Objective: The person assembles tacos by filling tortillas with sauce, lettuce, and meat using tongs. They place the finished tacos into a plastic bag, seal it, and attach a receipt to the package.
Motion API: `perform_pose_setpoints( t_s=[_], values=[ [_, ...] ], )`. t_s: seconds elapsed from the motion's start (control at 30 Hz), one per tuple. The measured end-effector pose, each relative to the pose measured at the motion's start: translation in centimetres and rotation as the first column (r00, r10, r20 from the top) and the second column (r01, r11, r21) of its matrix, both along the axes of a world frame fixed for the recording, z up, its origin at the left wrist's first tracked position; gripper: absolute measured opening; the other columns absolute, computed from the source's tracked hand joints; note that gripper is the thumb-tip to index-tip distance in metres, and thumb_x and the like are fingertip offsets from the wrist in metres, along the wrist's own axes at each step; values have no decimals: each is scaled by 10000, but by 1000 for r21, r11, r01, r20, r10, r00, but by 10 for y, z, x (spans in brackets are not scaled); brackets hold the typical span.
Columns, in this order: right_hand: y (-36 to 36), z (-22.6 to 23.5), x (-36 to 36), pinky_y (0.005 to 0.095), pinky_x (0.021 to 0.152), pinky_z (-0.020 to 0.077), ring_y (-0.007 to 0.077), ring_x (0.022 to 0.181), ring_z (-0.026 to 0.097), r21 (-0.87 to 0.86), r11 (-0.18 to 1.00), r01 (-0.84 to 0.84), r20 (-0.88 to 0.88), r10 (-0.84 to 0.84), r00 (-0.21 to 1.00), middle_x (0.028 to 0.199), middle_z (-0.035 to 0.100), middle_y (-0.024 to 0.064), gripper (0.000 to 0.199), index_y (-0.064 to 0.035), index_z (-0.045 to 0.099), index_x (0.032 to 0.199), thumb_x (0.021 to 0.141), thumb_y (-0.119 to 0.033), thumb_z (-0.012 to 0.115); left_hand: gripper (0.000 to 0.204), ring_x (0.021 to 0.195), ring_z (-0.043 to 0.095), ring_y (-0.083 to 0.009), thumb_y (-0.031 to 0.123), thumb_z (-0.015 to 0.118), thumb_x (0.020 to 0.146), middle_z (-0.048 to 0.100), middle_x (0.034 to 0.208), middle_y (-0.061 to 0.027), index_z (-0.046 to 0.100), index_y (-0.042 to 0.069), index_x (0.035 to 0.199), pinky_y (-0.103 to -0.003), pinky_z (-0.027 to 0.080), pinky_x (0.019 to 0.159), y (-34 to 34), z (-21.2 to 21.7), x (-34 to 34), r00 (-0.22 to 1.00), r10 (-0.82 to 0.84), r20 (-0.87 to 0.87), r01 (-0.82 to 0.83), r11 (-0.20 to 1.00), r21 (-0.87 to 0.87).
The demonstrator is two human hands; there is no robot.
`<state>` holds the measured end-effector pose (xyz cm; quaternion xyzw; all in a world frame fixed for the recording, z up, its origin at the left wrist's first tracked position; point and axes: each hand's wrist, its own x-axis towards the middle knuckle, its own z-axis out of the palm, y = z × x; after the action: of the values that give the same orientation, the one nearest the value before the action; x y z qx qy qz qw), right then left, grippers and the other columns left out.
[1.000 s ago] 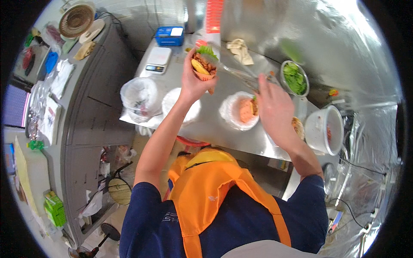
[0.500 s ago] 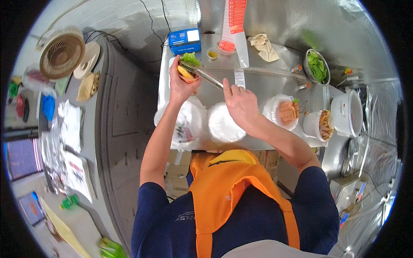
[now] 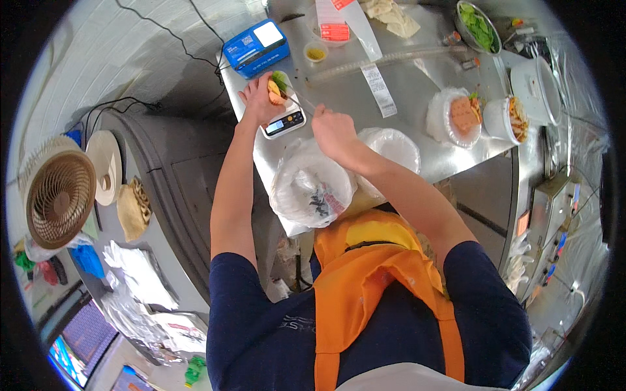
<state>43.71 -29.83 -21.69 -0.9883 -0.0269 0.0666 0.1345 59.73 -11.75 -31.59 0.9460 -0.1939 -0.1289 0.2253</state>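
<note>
My left hand [image 3: 259, 101] holds a small bowl of food [image 3: 277, 88] with green leaves and orange pieces, just above a small kitchen scale [image 3: 284, 122] on the steel table [image 3: 404, 98]. My right hand [image 3: 332, 130] grips metal tongs [image 3: 301, 99] whose tips reach into that bowl. A stack of clear plastic lids in a bag [image 3: 313, 189] lies under my right forearm.
A blue device [image 3: 255, 45] and a small sauce cup [image 3: 316, 53] sit at the back. To the right are an open container with orange food [image 3: 460, 116], a bowl of shredded food [image 3: 512, 120], a bowl of greens [image 3: 477, 26] and a white pot [image 3: 538, 81]. A fan [image 3: 60, 199] stands at the left.
The view has swung right to left along the table. My left hand has carried the bowl down over the scale, and the tongs in my right hand have followed it.
</note>
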Motion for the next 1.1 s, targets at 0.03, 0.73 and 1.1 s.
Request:
perform_pose_setpoints(
  t_s=[0.03, 0.73, 1.1],
  values=[
    [1, -3, -1, 453, 647, 598, 376, 777, 749, 8, 999, 31, -16, -31, 999, 899, 718, 230, 316, 106, 584, 1124, 832, -15, 596, 1122, 1426, 312, -450, 280, 912, 578, 383, 1485, -186, 350, 264, 1549, -667, 143, 1199, -1, -4, 1, 1000, -5, -15, 5, 1000, 3],
    [-34, 17, -24, 535, 744, 557, 436, 843, 713, 241, 922, 302, -189, -261, 947, 853, 719, 231, 225, 14, 652, 970, 965, -210, 638, 1182, 1501, 258, -468, 565, 903, 684, 292, 1594, -327, 342, 20, 1568, -558, 279, 1208, 70, 41, -7, 971, 79, 225, -37, 982, -186],
    [-44, 6, -32, 499, 775, 584, 400, 908, 732, 103, 967, 234, -182, -213, 960, 952, 730, 213, 131, -21, 756, 873, 807, -112, 689, 1167, 1494, 304, -427, 582, 881, 716, 348, 1596, -278, 340, 21, 1585, -516, 324, 1214, 58, 58, 9, 998, 36, 48, -27, 984, -175]
  ],
)
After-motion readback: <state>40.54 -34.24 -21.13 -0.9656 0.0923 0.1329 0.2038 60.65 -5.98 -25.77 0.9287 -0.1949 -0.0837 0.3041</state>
